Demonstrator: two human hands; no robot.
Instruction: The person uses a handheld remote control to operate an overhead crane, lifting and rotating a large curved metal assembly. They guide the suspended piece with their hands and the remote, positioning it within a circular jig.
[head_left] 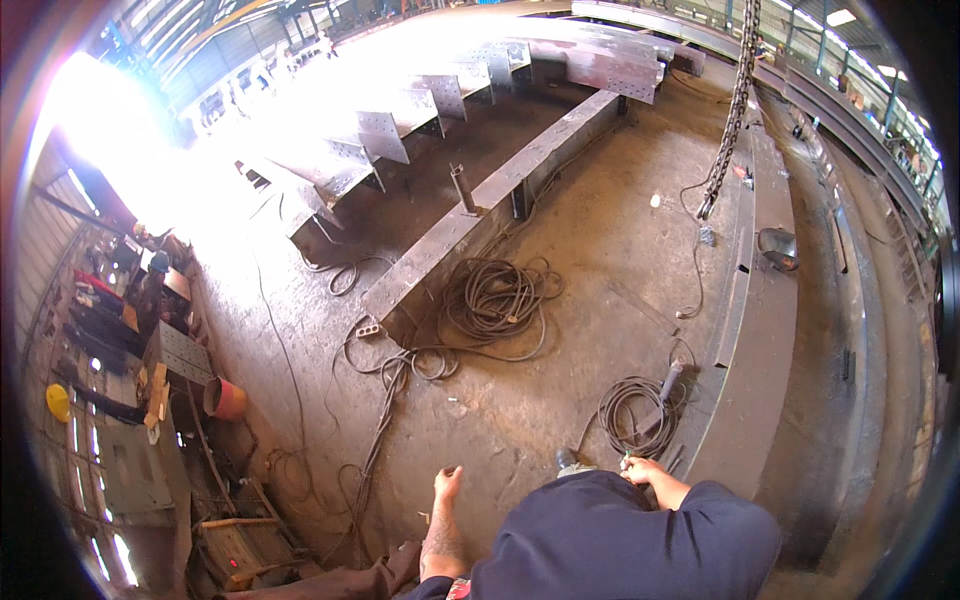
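Dark navy shirt [620, 535]; black coiled cable [497, 297]; orange-red bucket [226, 398]; yellow helmet [58, 402]; rusty brown floor [600, 250].

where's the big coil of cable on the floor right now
In the head view, the big cable coil lies mid-floor, just right of the long steel beam and ahead of both hands.

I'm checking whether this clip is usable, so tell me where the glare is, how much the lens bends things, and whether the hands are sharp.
Head view: daylight blows out the upper left, washing over the steel plates. The long beam and hanging chain curve toward the rim, which is dark with a purple fringe. The left hand and right hand are evenly lit and fairly sharp, but small.
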